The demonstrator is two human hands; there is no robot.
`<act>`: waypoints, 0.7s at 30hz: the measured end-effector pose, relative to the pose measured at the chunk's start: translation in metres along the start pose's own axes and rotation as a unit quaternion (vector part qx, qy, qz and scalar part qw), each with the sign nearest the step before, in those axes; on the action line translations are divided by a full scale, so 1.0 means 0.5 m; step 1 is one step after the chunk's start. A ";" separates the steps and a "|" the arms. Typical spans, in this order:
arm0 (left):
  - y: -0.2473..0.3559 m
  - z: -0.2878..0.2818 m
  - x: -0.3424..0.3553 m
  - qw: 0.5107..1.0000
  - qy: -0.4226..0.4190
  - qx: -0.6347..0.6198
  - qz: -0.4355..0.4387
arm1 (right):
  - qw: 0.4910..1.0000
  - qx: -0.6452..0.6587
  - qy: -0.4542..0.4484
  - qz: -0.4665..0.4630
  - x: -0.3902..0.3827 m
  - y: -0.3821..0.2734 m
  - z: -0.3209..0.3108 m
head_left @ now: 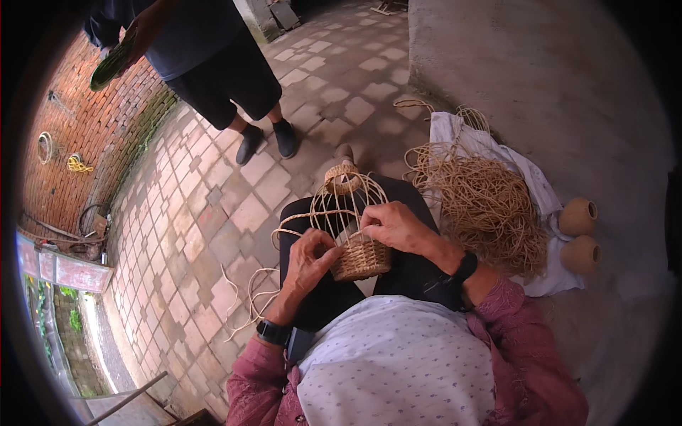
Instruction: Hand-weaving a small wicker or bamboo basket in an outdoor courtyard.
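On my lap sits a small wicker basket [362, 261], its lower wall tightly woven from tan cord. Bare upright ribs rise from that wall and draw together into a narrow woven collar [343, 180] on the far side. My left hand [310, 257] is closed at the basket's left edge, thumb and fingers pinching the woven rim. At the right side, my right hand [396, 226] pinches among the ribs just above the weave; what lies between its fingertips is partly hidden. A loose cord [312, 214] loops out leftward past my left hand.
A large tangle of tan cord [490, 206] lies on a white sheet [522, 163] to the right, beside two round tan pots [578, 216]. Loose cord ends [252, 302] trail on the paving at left. A person [220, 78] stands ahead holding something green.
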State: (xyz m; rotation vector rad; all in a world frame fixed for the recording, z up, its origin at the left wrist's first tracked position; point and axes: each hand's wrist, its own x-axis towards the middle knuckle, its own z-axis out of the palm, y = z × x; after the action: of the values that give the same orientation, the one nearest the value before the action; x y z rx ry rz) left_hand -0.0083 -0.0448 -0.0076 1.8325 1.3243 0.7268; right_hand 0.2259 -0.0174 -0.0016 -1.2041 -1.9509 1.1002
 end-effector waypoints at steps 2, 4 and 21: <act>0.048 -0.006 0.001 0.996 0.069 0.029 0.043 | 1.000 0.026 -0.003 -0.002 -0.004 -0.004 0.003; 0.068 0.018 0.021 0.992 0.056 0.037 0.109 | 0.997 0.075 0.021 0.022 -0.006 -0.002 0.004; 0.022 0.024 0.036 0.992 -0.006 -0.001 0.130 | 0.995 0.030 0.070 0.069 -0.033 0.024 0.057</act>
State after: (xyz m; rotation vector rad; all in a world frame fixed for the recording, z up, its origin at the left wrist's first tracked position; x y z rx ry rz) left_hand 0.0124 -0.0328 -0.0046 2.0267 1.0873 0.8508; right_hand 0.2149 -0.0392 -0.0271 -1.3634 -1.7388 1.1027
